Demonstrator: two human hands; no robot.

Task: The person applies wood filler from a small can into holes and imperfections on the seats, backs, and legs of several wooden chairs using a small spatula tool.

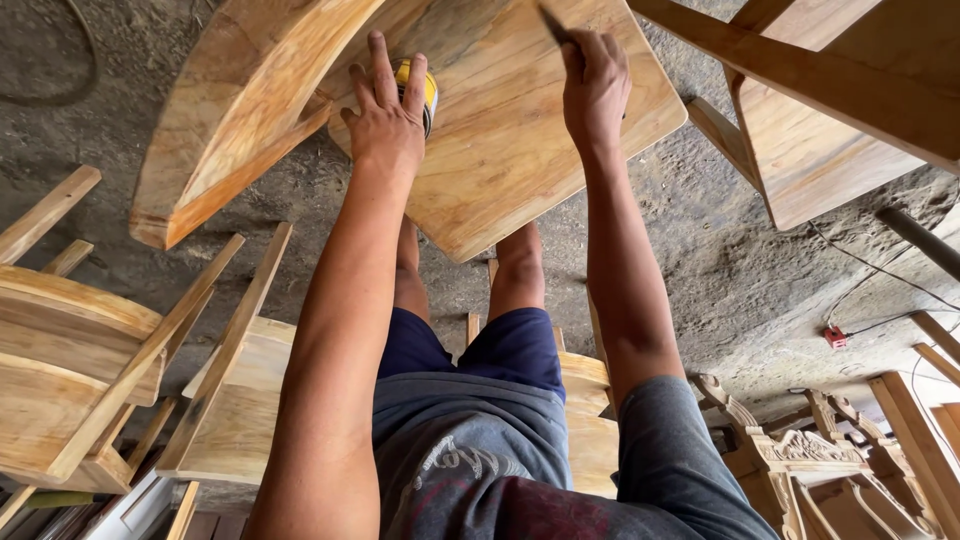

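My left hand (385, 115) rests on a small yellow tin (428, 92) that sits on the seat of a bare wooden chair (510, 150) in front of me. The fingers spread over the tin's top and hide most of it. My right hand (595, 85) is closed around the dark handle of a brush (552, 22), held over the far part of the same seat. The brush's end runs out of the top of the frame. The chair's curved back (230, 110) stands to the left of my left hand.
Unfinished wooden chairs (80, 350) stand at the left and another chair (800, 130) at the upper right. Carved wooden furniture (800, 450) lies at the lower right. A black cable with a red plug (835, 337) runs over the dirt floor (740, 290).
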